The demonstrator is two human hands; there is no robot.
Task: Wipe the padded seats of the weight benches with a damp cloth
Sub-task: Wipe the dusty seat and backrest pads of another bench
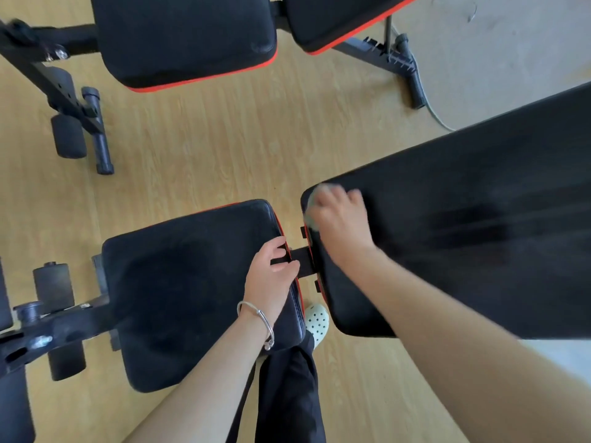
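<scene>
While the left hand (271,273) braces on the seat pad (192,282), its grip curled over the inner edge, probably to steady it, the right hand (342,219) presses a pale cloth (321,190), bunched in a closed grip, onto the near corner of the long back pad (463,235).

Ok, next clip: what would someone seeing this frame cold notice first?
The right hand, motion-blurred, presses a pale cloth onto the left end of the long black back pad at right centre. The left hand, with a silver bangle at the wrist, grips the red-trimmed edge of the seat pad beside it. A second bench, black with red trim, stands on the wood floor at the top.
</scene>
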